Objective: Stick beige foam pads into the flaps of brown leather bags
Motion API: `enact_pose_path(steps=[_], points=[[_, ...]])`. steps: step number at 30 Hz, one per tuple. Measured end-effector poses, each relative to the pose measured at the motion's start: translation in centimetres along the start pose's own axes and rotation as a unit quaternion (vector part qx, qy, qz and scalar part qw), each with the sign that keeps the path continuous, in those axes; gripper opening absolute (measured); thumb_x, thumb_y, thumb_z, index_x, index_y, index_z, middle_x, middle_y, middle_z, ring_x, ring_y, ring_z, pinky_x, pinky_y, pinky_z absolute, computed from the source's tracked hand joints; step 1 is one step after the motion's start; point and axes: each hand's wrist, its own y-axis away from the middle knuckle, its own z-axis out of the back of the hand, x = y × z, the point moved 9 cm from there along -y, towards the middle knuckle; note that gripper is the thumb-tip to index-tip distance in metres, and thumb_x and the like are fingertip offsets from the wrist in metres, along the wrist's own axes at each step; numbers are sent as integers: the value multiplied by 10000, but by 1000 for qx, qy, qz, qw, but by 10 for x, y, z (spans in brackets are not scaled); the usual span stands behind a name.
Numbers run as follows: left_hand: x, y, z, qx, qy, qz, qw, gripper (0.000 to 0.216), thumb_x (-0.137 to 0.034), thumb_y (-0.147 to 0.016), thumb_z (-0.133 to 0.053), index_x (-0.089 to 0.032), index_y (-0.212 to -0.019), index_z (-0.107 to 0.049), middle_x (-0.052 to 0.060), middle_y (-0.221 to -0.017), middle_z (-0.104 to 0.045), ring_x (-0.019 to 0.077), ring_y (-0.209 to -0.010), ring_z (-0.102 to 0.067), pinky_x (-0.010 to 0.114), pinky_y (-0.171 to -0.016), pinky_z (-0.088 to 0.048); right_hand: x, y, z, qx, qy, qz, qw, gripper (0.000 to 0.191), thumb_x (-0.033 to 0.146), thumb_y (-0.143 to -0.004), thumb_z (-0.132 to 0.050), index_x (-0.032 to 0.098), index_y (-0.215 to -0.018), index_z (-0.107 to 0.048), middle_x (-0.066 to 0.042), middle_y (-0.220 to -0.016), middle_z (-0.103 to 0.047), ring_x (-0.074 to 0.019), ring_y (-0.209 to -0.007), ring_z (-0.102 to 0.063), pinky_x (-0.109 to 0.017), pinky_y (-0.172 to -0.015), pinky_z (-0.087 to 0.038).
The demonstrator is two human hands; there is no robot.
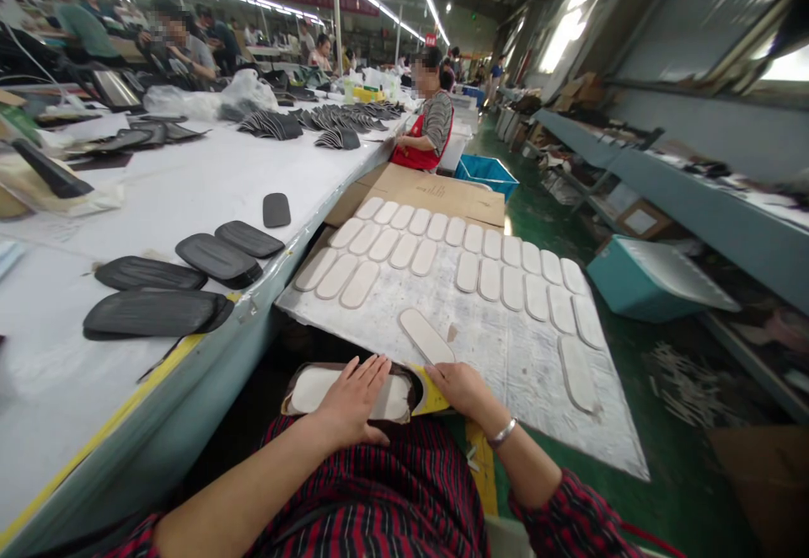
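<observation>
My left hand point(351, 399) lies flat, fingers stretched out, on a pile of pale oval pads point(309, 388) inside a small box point(422, 396) on my lap. My right hand point(460, 387) grips the box's yellow edge at the right, fingers curled on it, and one pale oval pad point(425, 335) lies just beyond its fingertips. That pad rests on a white sheet point(506, 356) spread over cardboard, where several rows of the same pale pads point(468, 267) are laid out.
A long white table point(158, 204) at the left holds dark flat oval pieces point(218, 257) and stacks farther back. A person in a red apron point(426, 124) sits beyond the cardboard. A blue bin point(485, 172) and a teal crate point(650, 280) stand on the green floor.
</observation>
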Motion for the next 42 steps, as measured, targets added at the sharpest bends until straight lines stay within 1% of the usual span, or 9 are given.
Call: enact_pose_path(steps=[7, 17, 22, 25, 28, 31, 33, 37, 42], points=[[5, -4, -1, -24, 7, 27, 999, 1143, -588, -515, -659, -90, -1401, -137, 173, -1468, -113, 310, -1338, -131, 485, -1070, -74, 19, -11, 2, -10, 24, 27, 999, 599, 508, -920, -141, 206, -770, -636, -73, -766, -679, -202, -757, -627, -273, -621, -390], [4, -10, -2, 27, 2, 55, 998, 1244, -654, -450, -673, -107, -1409, -100, 135, -1479, -80, 324, -1334, -126, 488, -1072, -90, 49, -14, 9, -45, 37, 89, 994, 553, 461, -940, -153, 202, -742, -600, -36, -711, -670, -146, -671, -620, -238, -554, -334], [4, -9, -6, -9, 6, 27, 1000, 1180, -699, -485, -612, -130, -1405, -142, 115, -1478, -135, 320, -1325, -148, 486, -1070, -92, 45, -7, -3, -22, 6, 62, 998, 587, 479, -935, -131, 200, -736, -608, -54, -685, -659, -150, -646, -612, -239, -534, -329], [1, -7, -7, -21, -1, 17, 1000, 1064, -643, -535, -619, -159, -1390, -211, 99, -1463, -207, 326, -1308, -188, 495, -1062, -107, 41, 0, -10, -9, -43, 42, 998, 599, 482, -932, -130, 179, -737, -608, -75, -690, -649, -155, -634, -596, -241, -524, -334], [-2, -4, -7, -27, -5, 11, 1000, 969, -593, -582, -617, -178, -1378, -251, 87, -1451, -248, 319, -1296, -218, 494, -1059, -123, 39, 5, -18, 43, -99, 62, 992, 603, 470, -935, -139, 163, -699, -601, -53, -643, -626, -119, -550, -550, -215, -478, -333], [-1, -3, -5, -27, -6, 11, 1000, 1014, -637, -554, -615, -172, -1378, -248, 98, -1447, -256, 322, -1297, -222, 491, -1062, -122, 33, 12, -22, 92, -127, 101, 982, 563, 492, -922, -229, 162, -638, -586, -7, -585, -599, -86, -495, -511, -181, -453, -341], [2, -3, -3, -24, -3, 11, 1000, 1043, -669, -541, -600, -168, -1381, -237, 103, -1447, -255, 316, -1304, -213, 483, -1066, -119, 19, 16, -18, 69, -136, 76, 985, 588, 494, -927, -189, 160, -643, -582, -6, -592, -602, -87, -507, -517, -178, -457, -347], [4, -5, 2, 2, 14, -2, 1000, 1051, -695, -544, -565, -166, -1383, -220, 115, -1448, -248, 295, -1312, -218, 461, -1067, -136, -5, 30, -7, -50, -83, -17, 995, 594, 452, -943, -123, 161, -703, -581, -45, -646, -628, -126, -585, -567, -215, -516, -357], [5, -5, 4, 22, 15, 13, 1000, 1138, -685, -505, -606, -113, -1391, -178, 160, -1450, -215, 282, -1325, -196, 430, -1078, -122, 19, 39, -8, -99, -4, -3, 995, 466, 416, -945, -214, 185, -728, -555, -36, -683, -635, -149, -677, -606, -239, -595, -370]])
